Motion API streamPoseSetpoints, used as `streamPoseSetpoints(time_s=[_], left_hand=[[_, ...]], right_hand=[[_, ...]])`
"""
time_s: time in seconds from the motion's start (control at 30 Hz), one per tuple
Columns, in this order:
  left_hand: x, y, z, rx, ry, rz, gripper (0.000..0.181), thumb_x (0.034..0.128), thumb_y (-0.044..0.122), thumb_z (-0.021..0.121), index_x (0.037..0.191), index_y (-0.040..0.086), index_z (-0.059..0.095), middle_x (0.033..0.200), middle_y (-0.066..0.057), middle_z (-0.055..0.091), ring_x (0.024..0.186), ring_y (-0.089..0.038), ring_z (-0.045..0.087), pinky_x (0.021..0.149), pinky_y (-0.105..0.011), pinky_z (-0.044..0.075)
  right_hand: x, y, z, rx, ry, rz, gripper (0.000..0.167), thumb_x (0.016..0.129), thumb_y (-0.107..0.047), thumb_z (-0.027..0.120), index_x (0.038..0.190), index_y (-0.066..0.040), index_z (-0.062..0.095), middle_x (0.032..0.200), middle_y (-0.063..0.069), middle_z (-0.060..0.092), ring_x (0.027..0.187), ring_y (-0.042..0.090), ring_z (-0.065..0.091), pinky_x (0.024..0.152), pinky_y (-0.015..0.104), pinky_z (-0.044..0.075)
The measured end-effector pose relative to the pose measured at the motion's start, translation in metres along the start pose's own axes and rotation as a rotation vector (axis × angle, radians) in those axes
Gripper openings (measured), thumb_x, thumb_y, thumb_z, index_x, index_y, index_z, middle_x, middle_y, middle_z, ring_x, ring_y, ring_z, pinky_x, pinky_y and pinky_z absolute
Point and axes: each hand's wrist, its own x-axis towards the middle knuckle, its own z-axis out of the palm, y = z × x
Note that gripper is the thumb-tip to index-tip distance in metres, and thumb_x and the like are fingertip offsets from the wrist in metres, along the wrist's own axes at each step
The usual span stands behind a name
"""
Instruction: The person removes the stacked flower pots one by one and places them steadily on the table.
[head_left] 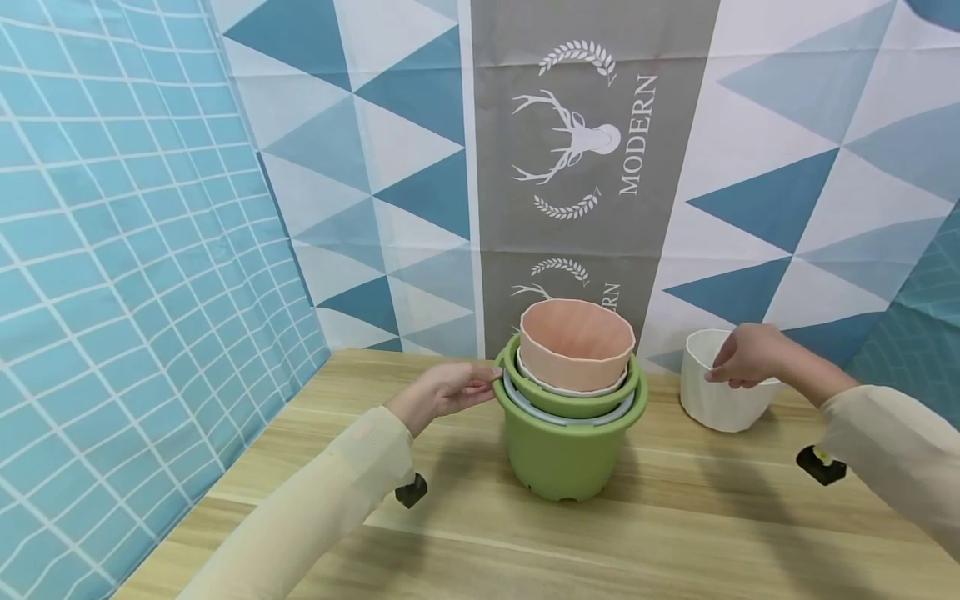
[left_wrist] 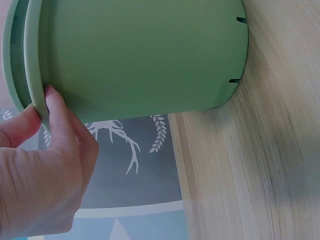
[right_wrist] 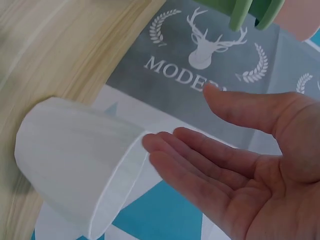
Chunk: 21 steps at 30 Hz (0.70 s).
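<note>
A nested stack of flowerpots stands upright on the table. Its outermost member is a large green flowerpot [head_left: 562, 462], with grey-white and green rims inside it and a pink faceted pot [head_left: 573, 369] on top. My left hand [head_left: 448, 388] pinches the large green pot's rim at its left side, thumb on one face and fingers under the lip, as the left wrist view shows. To the right, a white pot [head_left: 716, 400] sits upright by itself. My right hand [head_left: 752, 356] is at its rim, fingers loosely extended and thumb apart in the right wrist view, gripping nothing; contact is unclear.
The wood-grain table [head_left: 480, 533] runs back to a patterned cloth [head_left: 420, 167] with triangles and deer heads. On the left hangs a blue gridded cloth [head_left: 112, 250]. Small black devices show below both sleeves.
</note>
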Motion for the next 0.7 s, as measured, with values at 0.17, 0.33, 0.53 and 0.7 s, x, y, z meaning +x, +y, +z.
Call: streamPoseSetpoints(time_s=[0.17,0.33,0.53,0.7], left_hand=[[0.0,0.0,0.0,0.003,-0.003,-0.003,0.035,0.0954,0.0,0.053,0.129,-0.008,0.049,0.101,-0.009,0.054,0.083,-0.011,0.059,0.078,-0.016,0.06],[0.001,0.0,0.0,0.002,-0.003,-0.001,0.036,0.0952,0.0,0.053,0.13,-0.009,0.048,0.1,-0.009,0.054,0.082,-0.01,0.059,0.077,-0.015,0.059],[0.001,0.0,0.001,0.01,-0.007,0.009,0.033,0.0955,0.0,0.053,0.128,-0.009,0.05,0.098,-0.008,0.054,0.08,-0.009,0.059,0.075,-0.014,0.059],[0.0,0.0,0.001,0.005,-0.004,0.003,0.036,0.0957,0.0,0.052,0.13,-0.009,0.048,0.1,-0.009,0.054,0.081,-0.009,0.059,0.072,-0.013,0.059]], right_hand=[[0.0,-0.002,0.004,0.014,0.052,-0.052,0.032,0.087,-0.024,0.069,0.095,0.007,0.071,0.078,0.013,0.073,0.07,0.018,0.068,0.06,0.035,0.06],[0.001,-0.005,0.005,0.018,0.08,-0.075,0.032,0.087,-0.024,0.068,0.095,0.007,0.072,0.079,0.015,0.073,0.07,0.021,0.07,0.06,0.036,0.06],[0.001,-0.009,0.006,0.032,0.074,-0.058,0.034,0.088,-0.025,0.068,0.098,0.007,0.071,0.081,0.015,0.073,0.071,0.02,0.069,0.062,0.036,0.061],[0.0,-0.015,0.007,0.021,0.084,-0.059,0.034,0.089,-0.025,0.066,0.099,0.007,0.071,0.076,0.01,0.073,0.07,0.017,0.068,0.061,0.034,0.061]])
